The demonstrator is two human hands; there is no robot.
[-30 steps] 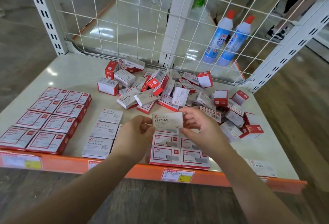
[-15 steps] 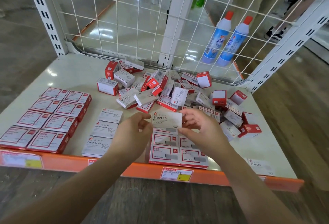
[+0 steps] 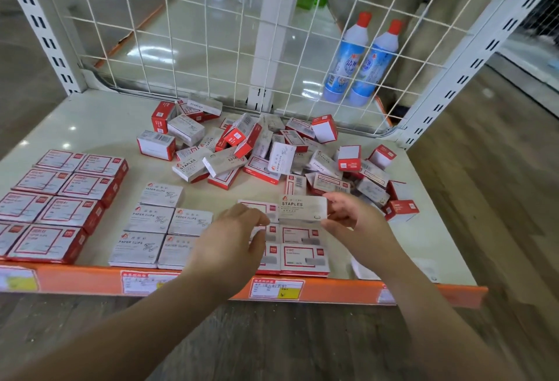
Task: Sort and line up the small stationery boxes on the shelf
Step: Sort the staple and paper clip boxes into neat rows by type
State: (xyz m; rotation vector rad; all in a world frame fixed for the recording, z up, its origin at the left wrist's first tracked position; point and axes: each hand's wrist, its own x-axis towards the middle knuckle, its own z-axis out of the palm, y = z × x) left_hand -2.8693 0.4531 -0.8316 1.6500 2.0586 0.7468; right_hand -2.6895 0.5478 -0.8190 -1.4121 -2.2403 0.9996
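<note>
Right hand (image 3: 352, 223): held the staples box (image 3: 302, 209) by its right end, thumb under and fingers (image 3: 335, 199) curled over the top edge.
Left hand (image 3: 233, 247): hovered just left of the staples box, fingers (image 3: 257, 218) loosely bent, gripping nothing; whether the fingertips touched the box could not be told.
Staples box: grey-white, label "STAPLES" facing up, held level above the near middle of the shelf (image 3: 75, 132), over the red-framed boxes.
Red-framed boxes (image 3: 304, 259): lay flat in columns at the near edge, partly hidden by the left hand and the held box.
Paper clip boxes (image 3: 149, 218): grey, lined up flat in two columns left of the red-framed boxes, touching one another, labels up.
Large red boxes (image 3: 65, 196): set in two tidy columns at the near left of the shelf, edges touching.
Loose pile (image 3: 266, 153): red and grey boxes jumbled at the far middle and right, some flat, some on edge, some leaning on others.
Single box (image 3: 423, 268): white, lay flat near the right front corner, partly hidden by the right forearm.
Shelf edge (image 3: 90, 279): orange strip carrying price tags (image 3: 276, 288).
Wire mesh (image 3: 181, 32): stood upright behind the pile.
Two bottles (image 3: 360, 59): blue and white with red caps, upright side by side beyond the mesh at far right.
</note>
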